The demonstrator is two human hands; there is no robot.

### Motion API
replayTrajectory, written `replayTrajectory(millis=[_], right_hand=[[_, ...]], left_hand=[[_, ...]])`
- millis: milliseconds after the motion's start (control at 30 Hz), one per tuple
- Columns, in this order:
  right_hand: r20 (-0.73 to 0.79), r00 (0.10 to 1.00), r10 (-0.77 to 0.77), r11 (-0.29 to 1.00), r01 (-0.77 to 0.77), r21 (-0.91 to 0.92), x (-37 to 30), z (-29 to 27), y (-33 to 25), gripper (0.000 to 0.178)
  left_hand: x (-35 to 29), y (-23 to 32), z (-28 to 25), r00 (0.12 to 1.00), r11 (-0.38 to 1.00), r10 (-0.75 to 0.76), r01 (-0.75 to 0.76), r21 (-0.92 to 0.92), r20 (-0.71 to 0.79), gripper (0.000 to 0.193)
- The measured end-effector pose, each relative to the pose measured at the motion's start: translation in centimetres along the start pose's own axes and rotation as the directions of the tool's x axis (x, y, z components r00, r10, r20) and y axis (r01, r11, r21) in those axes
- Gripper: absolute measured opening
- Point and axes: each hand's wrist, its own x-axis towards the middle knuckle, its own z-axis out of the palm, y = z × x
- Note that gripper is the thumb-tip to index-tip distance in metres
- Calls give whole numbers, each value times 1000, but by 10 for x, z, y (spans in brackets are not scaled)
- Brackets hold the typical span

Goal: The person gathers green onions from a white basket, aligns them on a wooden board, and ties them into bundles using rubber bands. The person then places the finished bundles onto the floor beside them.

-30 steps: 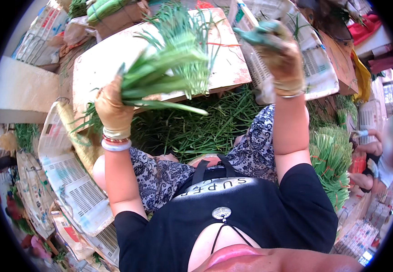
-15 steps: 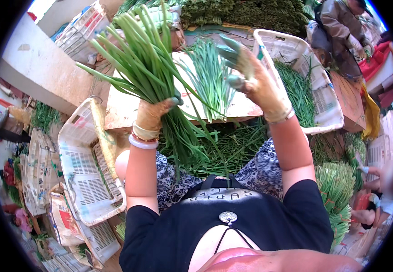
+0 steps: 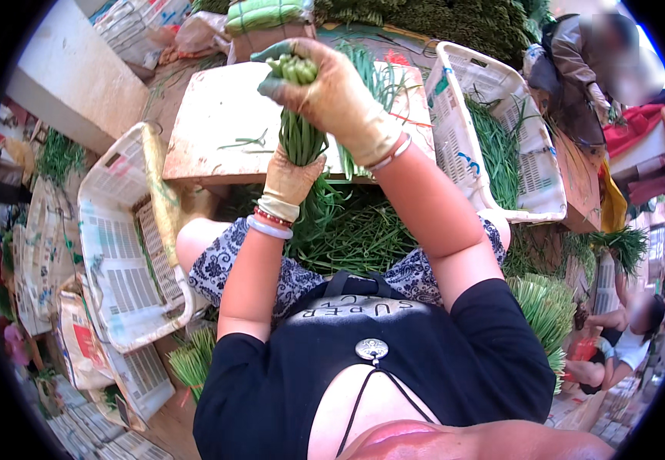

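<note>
Over worn wooden board (image 3: pixel 217 130), gloved hands bunching green stalks (image 3: pixel 302 138), market stall

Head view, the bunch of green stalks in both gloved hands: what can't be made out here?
- Head view: middle of the bunch of green stalks is covered by the right hand and left hand.
- Head view: any tie or band on the bunch is hidden under the gloves.
- Head view: lower leaf tips blend into the green pile below.
- Head view: far white crate contents are partly blocked by the right forearm.

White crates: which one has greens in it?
The white crate on the right, beside the wooden board, holds green stalks. The white crate on the left, by the person's knee, shows only bare lattice.
</note>
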Motion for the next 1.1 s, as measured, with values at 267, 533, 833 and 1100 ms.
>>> replayTrajectory(millis=[267,533,833,1100], right_hand=[[45,997,-69,831,32,555,94,5,-50,12],[-98,827,-554,793,560,239,110,32,-130,15],[572,504,-647,535,835,-131,-63,30,-19,22],[737,351,-578,426,900,-94,-132,13,34,30]], left_hand=[[-16,117,-66,894,845,433,-358,396,-117,86],[-32,141,-11,948,820,316,-254,-513,36,73],[1,83,-18,971,314,200,65,-947,133,98],[-2,4,-18,971,83,116,200,-976,209,58]])
